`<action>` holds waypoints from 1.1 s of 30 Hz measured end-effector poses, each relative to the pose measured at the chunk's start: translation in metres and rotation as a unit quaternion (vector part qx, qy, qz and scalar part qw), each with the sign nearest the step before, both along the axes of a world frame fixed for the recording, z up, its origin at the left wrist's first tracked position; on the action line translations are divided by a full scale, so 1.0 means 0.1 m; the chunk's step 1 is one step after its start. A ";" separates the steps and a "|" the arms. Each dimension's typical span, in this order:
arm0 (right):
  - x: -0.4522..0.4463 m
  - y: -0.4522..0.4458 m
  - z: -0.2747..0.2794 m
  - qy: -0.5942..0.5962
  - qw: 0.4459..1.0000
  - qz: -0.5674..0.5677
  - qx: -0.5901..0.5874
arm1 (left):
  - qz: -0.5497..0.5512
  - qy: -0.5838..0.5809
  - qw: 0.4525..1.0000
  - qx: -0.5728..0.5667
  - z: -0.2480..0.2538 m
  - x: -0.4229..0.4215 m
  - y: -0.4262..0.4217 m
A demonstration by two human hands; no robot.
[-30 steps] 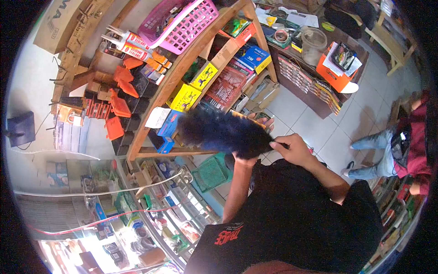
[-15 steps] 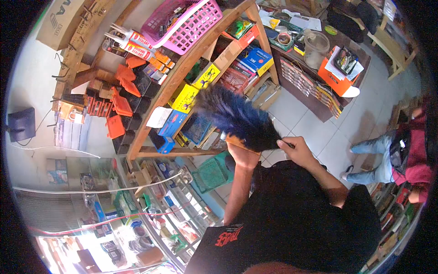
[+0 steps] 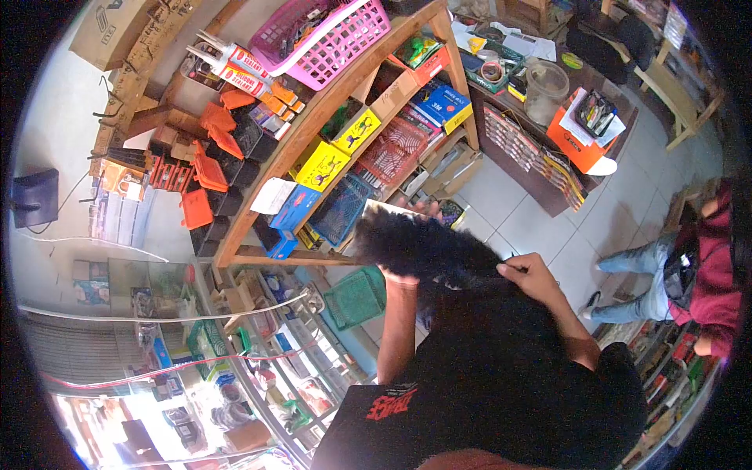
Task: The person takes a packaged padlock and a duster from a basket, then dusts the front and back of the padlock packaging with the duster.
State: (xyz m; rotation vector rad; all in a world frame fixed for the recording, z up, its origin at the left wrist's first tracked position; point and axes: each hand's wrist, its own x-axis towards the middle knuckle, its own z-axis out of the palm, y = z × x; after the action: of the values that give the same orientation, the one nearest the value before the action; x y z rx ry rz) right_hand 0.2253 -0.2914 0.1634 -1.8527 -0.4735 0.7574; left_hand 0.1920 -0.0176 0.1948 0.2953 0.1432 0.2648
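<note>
A dark fluffy duster [image 3: 427, 244] lies slantwise in front of my body. My right hand [image 3: 529, 276] is closed on its thin end, with thumb and finger pinched together. Beneath the duster my left hand [image 3: 401, 276] supports a flat item [image 3: 377, 207] with a pale edge. Its fingertips show past the far side of the duster. Most of the flat item and the left palm are hidden by the dark fibres.
A wooden shelf [image 3: 282, 160] holds yellow and blue boxes, trays and a pink basket [image 3: 325, 48]. Orange holders [image 3: 210, 168] hang left of it. A green crate [image 3: 354, 298] stands below. A person [image 3: 709, 274] in a red top is at the right. A glass display case is at lower left.
The duster has swept across the flat item and now covers most of it. Both hands have shifted slightly, the right one a little to the right. The view has turned a little.
</note>
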 end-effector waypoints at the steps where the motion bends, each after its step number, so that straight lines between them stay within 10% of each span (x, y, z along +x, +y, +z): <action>1: 0.01 -0.01 -0.05 0.004 1.000 -0.020 0.005 | 0.015 -0.024 0.998 -0.049 0.05 0.03 0.07; 27: 0.09 0.38 -0.36 0.003 0.988 0.152 0.026 | 0.042 -0.097 0.994 0.039 -0.13 -0.25 -0.03; 30: 0.06 0.55 -0.19 -0.022 0.993 0.111 0.019 | 0.069 0.140 0.983 0.094 -0.17 -0.31 -0.17; 33: 0.13 0.63 -0.18 0.014 0.996 0.079 0.023 | 0.067 -0.020 0.998 -0.006 -0.17 -0.32 -0.12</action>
State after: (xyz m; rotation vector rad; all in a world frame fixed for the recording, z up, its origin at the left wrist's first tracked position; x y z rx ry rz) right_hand 0.2378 -0.2282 0.1457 -1.7732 -0.6206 0.8708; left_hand 0.1602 -0.0295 0.1780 0.2694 0.1249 0.4028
